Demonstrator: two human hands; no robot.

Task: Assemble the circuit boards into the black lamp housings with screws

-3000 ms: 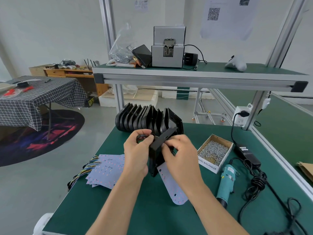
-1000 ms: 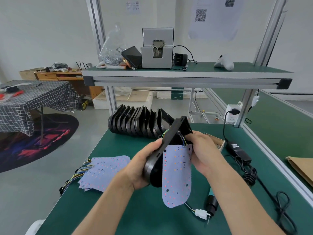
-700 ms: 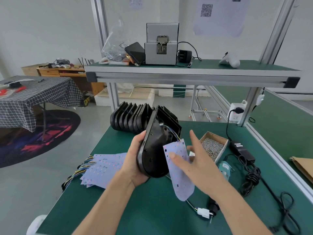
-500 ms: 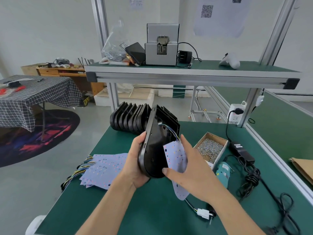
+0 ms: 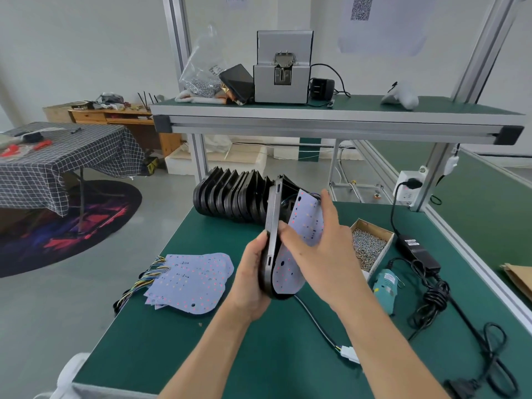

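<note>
Both forearms reach forward over the green worktop (image 5: 178,335). The left hand (image 5: 250,280) grips the lower edge of a black housing (image 5: 272,226), held on edge above the worktop, thumb on its rim and fingers curled behind. The right hand (image 5: 319,249) lies on a pale board (image 5: 306,223) dotted red, straight fingers pressing it toward the housing's open face, thumb by the rim. Coloured wires run from the board's top. Behind the housing stands a row of housings (image 5: 230,197); left of it lies a board stack (image 5: 190,280); right of it, a screw box (image 5: 370,246). No writing is legible.
</note>
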